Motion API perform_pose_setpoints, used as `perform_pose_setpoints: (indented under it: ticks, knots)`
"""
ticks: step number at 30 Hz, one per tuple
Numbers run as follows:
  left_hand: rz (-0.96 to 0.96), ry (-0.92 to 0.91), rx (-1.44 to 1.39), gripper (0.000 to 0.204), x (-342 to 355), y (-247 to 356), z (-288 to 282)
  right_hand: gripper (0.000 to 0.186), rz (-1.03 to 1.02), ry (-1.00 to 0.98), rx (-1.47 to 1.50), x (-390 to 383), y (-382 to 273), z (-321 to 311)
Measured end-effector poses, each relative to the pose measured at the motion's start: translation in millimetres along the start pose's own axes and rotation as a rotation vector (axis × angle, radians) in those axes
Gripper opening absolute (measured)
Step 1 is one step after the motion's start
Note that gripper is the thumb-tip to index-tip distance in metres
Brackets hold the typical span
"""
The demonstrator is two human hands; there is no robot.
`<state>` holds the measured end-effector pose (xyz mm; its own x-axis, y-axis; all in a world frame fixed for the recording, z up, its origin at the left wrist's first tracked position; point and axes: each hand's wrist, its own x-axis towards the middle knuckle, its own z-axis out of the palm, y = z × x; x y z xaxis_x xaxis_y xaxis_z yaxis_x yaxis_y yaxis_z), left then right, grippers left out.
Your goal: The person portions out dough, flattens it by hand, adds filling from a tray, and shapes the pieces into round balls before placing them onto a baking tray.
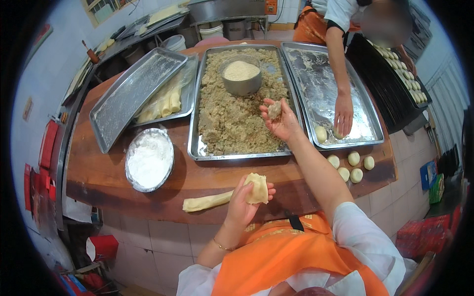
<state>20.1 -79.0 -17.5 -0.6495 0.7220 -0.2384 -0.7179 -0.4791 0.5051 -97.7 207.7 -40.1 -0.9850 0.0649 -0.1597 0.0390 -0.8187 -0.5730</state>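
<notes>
My left hand (243, 202) holds a flattened piece of pale dough (257, 188) above the near edge of the wooden counter (98, 167). A long dough roll (206, 201) lies on the counter just left of that hand. My right hand (282, 121) is raised, palm up, over the right side of a large metal tray of crumbly brown filling (232, 123), with a small lump of filling (274, 109) in its fingers. A round metal bowl of pale crumbs (241, 74) stands in the filling further back.
A foil dish of white flour (149, 159) sits at the left. Behind it lie an empty floured tray (129, 93) and dough sticks (165, 101). Another person's hand (343, 116) rests on a tray (316, 74) at the right; several dough balls (351, 165) lie nearby.
</notes>
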Motion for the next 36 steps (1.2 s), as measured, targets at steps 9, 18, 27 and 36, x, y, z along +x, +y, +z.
perform_pose_setpoints:
  ticks: [9,18,27,36]
  knots:
    - [0.068,0.114,0.045,0.034,23.9,11.5,8.6,0.041,-0.147,0.160,-0.460,-6.5,1.8,21.0]
    - [0.198,0.215,0.088,0.026,102.5,39.3,24.6,0.030,-0.360,0.143,-1.175,-20.4,-0.4,37.0]
    - [0.218,0.238,-0.158,0.032,149.5,33.9,45.7,0.040,-0.816,-0.087,-1.743,-58.5,26.7,69.4]
    - [0.257,0.115,0.038,0.022,149.2,30.9,28.1,0.032,-0.601,-0.030,-1.477,-64.5,6.6,78.4]
